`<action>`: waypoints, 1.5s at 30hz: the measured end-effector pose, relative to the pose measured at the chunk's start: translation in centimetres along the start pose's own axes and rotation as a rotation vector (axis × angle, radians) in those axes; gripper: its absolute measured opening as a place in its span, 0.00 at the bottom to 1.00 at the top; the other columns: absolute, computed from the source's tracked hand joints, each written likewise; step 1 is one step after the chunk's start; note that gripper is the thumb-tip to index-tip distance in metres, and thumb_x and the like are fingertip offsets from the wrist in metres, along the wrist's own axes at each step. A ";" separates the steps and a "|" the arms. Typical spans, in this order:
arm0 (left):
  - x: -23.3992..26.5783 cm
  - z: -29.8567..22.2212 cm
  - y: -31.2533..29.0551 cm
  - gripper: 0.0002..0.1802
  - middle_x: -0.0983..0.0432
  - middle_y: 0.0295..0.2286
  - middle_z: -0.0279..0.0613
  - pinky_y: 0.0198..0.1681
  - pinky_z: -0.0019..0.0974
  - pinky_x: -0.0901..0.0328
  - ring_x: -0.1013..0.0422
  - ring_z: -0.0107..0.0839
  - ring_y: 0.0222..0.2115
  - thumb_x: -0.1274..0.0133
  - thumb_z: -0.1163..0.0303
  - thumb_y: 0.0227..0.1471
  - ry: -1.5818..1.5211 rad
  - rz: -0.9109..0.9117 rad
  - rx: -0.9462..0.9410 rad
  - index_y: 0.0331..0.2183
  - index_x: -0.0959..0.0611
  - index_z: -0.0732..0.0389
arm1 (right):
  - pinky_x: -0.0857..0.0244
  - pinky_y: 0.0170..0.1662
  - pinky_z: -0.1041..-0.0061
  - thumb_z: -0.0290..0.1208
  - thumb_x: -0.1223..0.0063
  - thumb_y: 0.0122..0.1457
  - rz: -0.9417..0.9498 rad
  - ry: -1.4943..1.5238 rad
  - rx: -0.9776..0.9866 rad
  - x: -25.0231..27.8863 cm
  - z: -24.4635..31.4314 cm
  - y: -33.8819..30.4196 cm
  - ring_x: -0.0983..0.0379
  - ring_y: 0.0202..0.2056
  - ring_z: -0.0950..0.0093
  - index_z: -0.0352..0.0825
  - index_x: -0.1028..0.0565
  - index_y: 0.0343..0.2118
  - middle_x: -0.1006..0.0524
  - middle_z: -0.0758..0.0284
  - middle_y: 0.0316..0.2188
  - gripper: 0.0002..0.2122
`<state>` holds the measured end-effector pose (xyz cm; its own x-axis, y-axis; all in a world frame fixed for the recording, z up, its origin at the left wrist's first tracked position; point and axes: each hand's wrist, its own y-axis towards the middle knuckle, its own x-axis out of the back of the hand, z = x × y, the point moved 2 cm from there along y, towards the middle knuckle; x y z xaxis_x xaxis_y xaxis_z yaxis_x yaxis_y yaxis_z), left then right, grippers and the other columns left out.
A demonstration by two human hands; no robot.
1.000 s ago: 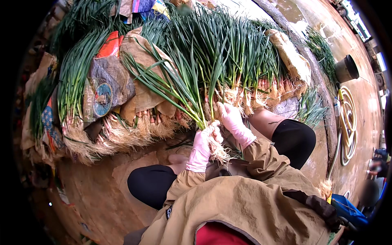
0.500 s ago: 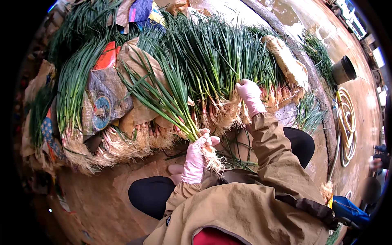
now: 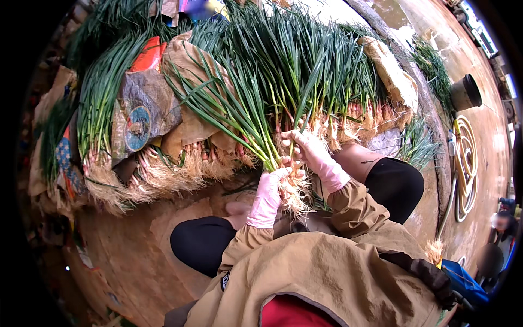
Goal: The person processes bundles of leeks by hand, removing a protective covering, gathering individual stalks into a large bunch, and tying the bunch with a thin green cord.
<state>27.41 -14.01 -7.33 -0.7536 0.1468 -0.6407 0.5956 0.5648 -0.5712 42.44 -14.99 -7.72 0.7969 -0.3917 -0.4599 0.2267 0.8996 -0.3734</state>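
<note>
Wrapped in a pink glove, my left hand (image 3: 268, 192) is closed around a bunch of green garlic (image 3: 253, 133), just above its pale, stringy roots. The leaves fan up and to the left. My right hand (image 3: 311, 151), gloved the same way, pinches a single green garlic stalk (image 3: 297, 117) low on its stem, close beside the bunch. Its leaf end overlaps the pile behind, so its full length is hard to trace. Beyond both hands lies a broad pile of green garlic (image 3: 278, 60), roots facing me and dark leaves pointing away.
Sacking (image 3: 144, 109) and a tan sheet (image 3: 384, 68) cover parts of the pile. A stone ledge (image 3: 430, 114) runs along the right. Past it are a black bucket (image 3: 466, 92) and a coiled yellow hose (image 3: 464, 163). My bent knees (image 3: 395, 188) flank the hands.
My right hand has come from the pile down and left to beside the bunch, bringing a stalk with it. My left hand has shifted slightly right, still gripping the bunch.
</note>
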 end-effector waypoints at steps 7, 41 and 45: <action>0.9 2.3 1.4 0.07 0.29 0.20 0.37 0.17 0.32 0.34 0.30 0.30 0.16 0.46 0.68 0.54 -0.057 -0.023 0.145 0.35 0.24 0.60 | 0.35 0.29 0.63 0.45 0.58 0.62 -0.323 -1.158 0.403 -0.8 -1.3 0.4 0.27 0.26 0.57 0.37 0.25 0.28 0.26 0.55 0.21 0.17; 21.2 -50.3 -22.0 0.09 0.27 0.18 0.38 0.11 0.33 0.40 0.35 0.30 0.09 0.39 0.72 0.43 0.809 -1.026 -1.016 0.26 0.24 0.63 | 0.31 0.35 0.79 0.35 0.56 0.63 0.792 -0.848 0.126 -31.3 -4.7 5.7 0.26 0.30 0.79 0.32 0.27 0.44 0.22 0.66 0.33 0.13; 23.9 -52.1 -18.3 0.12 0.28 0.15 0.42 0.13 0.36 0.39 0.35 0.32 0.08 0.40 0.71 0.40 0.778 -1.203 -0.853 0.25 0.24 0.68 | 0.33 0.37 0.80 0.31 0.57 0.64 0.780 -0.707 0.029 -28.5 -5.7 6.7 0.30 0.29 0.82 0.32 0.27 0.45 0.22 0.68 0.33 0.12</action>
<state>-16.02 21.45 14.53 -0.7438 -0.4770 0.4682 -0.5038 0.8605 0.0765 18.02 1.09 -1.70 0.8708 0.4914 0.0139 -0.4838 0.8617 -0.1530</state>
